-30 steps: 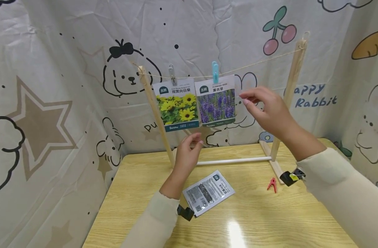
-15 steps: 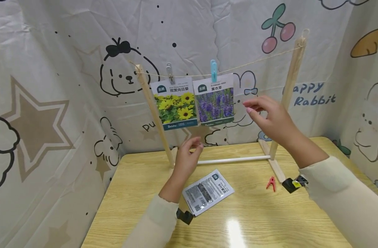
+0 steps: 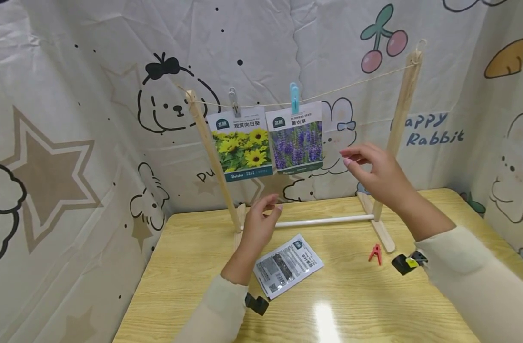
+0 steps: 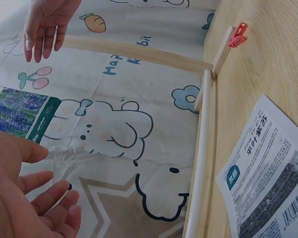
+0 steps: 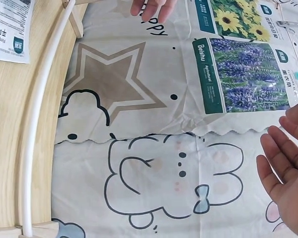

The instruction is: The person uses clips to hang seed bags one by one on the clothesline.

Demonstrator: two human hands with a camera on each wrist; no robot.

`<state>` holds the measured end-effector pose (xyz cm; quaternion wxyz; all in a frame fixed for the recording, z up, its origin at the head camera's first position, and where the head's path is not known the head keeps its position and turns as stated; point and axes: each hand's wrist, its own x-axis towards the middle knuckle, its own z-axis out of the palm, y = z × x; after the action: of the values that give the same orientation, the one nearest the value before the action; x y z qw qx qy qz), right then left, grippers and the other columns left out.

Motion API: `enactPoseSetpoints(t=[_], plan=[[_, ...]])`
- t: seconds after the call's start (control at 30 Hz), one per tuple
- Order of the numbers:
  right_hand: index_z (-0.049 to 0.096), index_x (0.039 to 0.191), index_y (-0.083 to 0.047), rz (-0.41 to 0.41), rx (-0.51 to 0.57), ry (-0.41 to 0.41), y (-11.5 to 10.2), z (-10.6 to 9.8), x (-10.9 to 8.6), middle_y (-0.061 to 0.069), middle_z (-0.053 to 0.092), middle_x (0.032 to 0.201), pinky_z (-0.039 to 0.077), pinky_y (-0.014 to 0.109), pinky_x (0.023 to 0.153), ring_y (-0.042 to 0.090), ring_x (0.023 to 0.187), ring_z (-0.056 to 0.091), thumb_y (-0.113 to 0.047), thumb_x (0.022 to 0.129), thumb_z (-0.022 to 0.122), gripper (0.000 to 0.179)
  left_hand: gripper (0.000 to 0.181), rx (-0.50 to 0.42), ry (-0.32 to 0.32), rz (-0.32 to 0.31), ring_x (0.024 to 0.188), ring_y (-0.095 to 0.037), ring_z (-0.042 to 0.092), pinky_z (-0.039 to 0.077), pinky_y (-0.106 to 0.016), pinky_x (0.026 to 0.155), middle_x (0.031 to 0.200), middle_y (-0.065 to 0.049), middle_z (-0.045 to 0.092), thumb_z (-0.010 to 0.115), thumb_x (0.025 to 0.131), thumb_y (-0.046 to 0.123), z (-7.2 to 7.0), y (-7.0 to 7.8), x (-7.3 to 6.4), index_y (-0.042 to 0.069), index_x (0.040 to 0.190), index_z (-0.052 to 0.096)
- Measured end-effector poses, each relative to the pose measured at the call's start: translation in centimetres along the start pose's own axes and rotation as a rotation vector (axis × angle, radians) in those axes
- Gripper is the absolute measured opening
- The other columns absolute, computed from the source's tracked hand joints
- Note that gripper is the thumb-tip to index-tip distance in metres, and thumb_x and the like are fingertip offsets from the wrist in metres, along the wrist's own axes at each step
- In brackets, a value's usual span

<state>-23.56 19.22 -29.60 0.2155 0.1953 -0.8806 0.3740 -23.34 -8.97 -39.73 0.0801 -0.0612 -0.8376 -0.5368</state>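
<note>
Two seed packets hang side by side from a string: a sunflower packet (image 3: 243, 147) under a grey clothespin (image 3: 234, 102), and a lavender packet (image 3: 296, 143) under a light blue clothespin (image 3: 294, 97). My right hand (image 3: 375, 171) is held in the air right of the lavender packet, fingers loosely bent around nothing. Lower down, my left hand (image 3: 259, 221) hovers below the packets with relaxed fingers, also holding nothing. On the table beneath it lies another seed packet (image 3: 288, 267), printed back side up. A red clothespin (image 3: 375, 255) rests on the table to the right.
The string (image 3: 356, 85) runs between two wooden posts, left (image 3: 210, 147) and right (image 3: 404, 109). A white rod (image 3: 321, 222) joins their feet low over the wooden table (image 3: 373, 305). A patterned cloth (image 3: 115, 38) hangs behind.
My right hand has drawn back from the lavender packet, slightly right and down. My left hand has sunk a little. The hanging packets stay on the string.
</note>
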Motion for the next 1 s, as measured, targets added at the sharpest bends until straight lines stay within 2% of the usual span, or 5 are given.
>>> enactPoseSetpoints(t=[0.2, 0.43, 0.73, 1.0], plan=[[0.065, 0.129, -0.009, 0.031, 0.004, -0.012, 0.6, 0.4, -0.6, 0.008, 0.065, 0.118, 0.045, 0.019, 0.089, 0.023, 0.108, 0.06, -0.024, 0.105, 0.054, 0.03, 0.041, -0.019, -0.007, 0.009, 0.123, -0.024, 0.06, 0.05, -0.044, 0.102, 0.134, -0.006, 0.061, 0.064, 0.1, 0.027, 0.1, -0.2, -0.3, 0.013, 0.138, 0.06], [0.065, 0.13, -0.01, 0.029, 0.022, -0.014, 1.4, 0.8, -1.5, 0.009, 0.065, 0.119, 0.044, 0.014, 0.087, 0.02, 0.107, 0.059, -0.025, 0.106, 0.054, 0.031, 0.041, -0.006, -0.019, 0.014, 0.124, -0.025, 0.059, 0.051, -0.043, 0.101, 0.133, -0.005, 0.062, 0.064, 0.099, 0.026, 0.4, -0.9, -0.9, 0.014, 0.138, 0.06], [0.065, 0.128, -0.007, 0.001, 0.052, 0.022, 2.3, 1.6, -2.7, 0.009, 0.065, 0.119, 0.041, 0.007, 0.09, -0.006, 0.101, 0.051, -0.022, 0.105, 0.055, 0.029, 0.042, -0.007, -0.026, 0.01, 0.125, -0.02, 0.057, 0.051, -0.04, 0.101, 0.135, -0.001, 0.06, 0.064, 0.099, 0.028, 0.5, -1.5, -1.5, 0.019, 0.14, 0.059], [0.067, 0.125, -0.009, 0.02, 0.073, 0.034, 3.0, 2.2, -3.8, 0.007, 0.064, 0.114, 0.041, 0.006, 0.085, -0.005, 0.097, 0.052, -0.02, 0.105, 0.055, 0.026, 0.042, -0.008, -0.027, 0.008, 0.126, -0.02, 0.056, 0.05, -0.04, 0.102, 0.137, -0.001, 0.06, 0.064, 0.1, 0.025, 0.7, -2.0, -1.9, 0.016, 0.14, 0.059]])
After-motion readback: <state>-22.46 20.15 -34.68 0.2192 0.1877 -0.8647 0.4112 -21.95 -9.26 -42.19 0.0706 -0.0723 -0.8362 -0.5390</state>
